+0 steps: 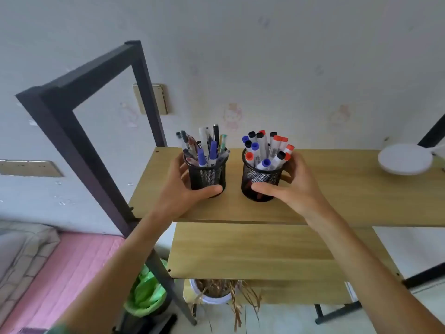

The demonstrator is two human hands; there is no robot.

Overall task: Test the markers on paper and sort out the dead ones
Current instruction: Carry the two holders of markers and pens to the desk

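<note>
Two black mesh pen cups stand side by side on the top wooden shelf (349,196). The left cup (209,175) holds several pens and blue-capped markers (207,150). The right cup (261,178) is full of whiteboard markers (269,149) with red, blue and black caps. My left hand (179,189) grips the left cup, thumb across its front near the base. My right hand (292,186) grips the right cup the same way, fingers wrapped behind it. No paper is in view.
A white round object (404,160) sits at the shelf's right end. A dark metal frame post (79,150) rises on the left. A lower wooden shelf (252,251) lies beneath, with a dried plant pot (214,291) and a green-lined bin (147,292) below. A pink mattress (57,273) lies at lower left.
</note>
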